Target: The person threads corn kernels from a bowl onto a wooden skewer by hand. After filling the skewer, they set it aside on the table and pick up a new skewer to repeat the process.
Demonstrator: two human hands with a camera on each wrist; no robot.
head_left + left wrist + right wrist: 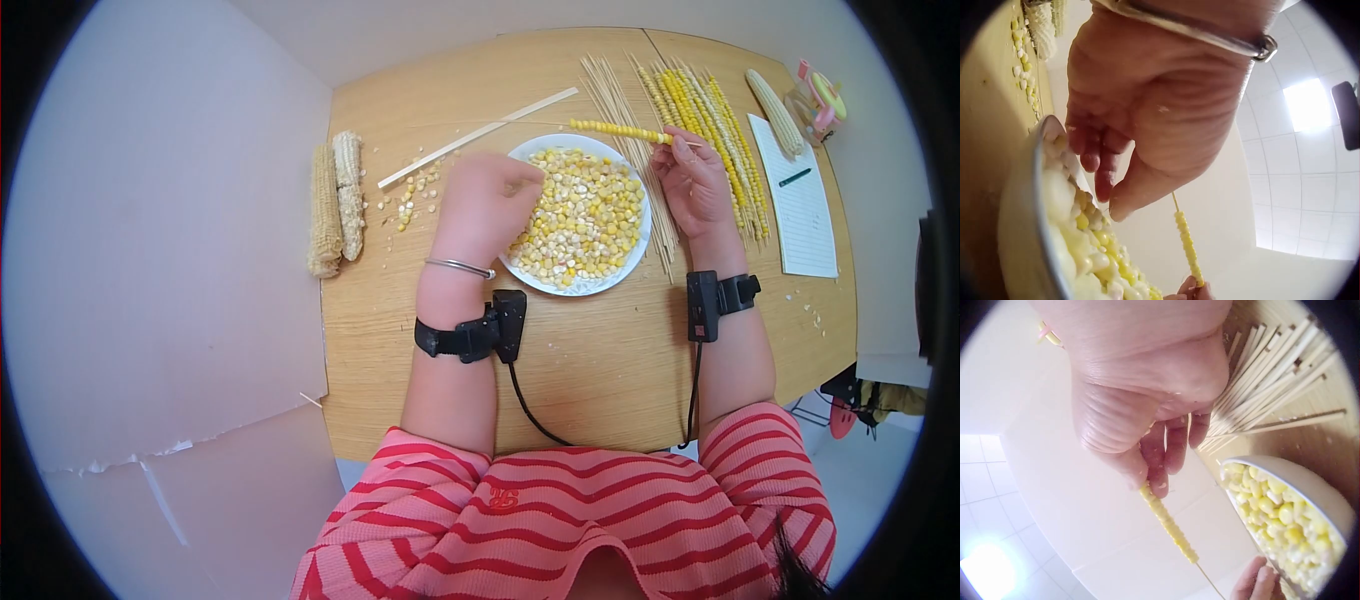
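Note:
My right hand [694,180] pinches one end of a bamboo skewer [540,123] between thumb and fingers. Yellow corn kernels [620,129] are threaded close together along the skewer's part nearest that hand; its bare tip points left over the bowl. My left hand [490,205] hangs over the left side of the white bowl [646,225], fingers bent down. In the left wrist view its thumb and fingertips [1120,211] come close together at the loose corn kernels [1104,250]. Whether a kernel sits between them I cannot tell.
Bare skewers [607,90] lie beside the bowl, with several kernel-filled skewers [715,130] to their right. Farther right are a whole corn cob [775,112], lined paper [800,220] with a pen [795,178] and a pink-handled jar [815,100]. Stripped cobs [347,195] and a wooden strip [480,135] lie left.

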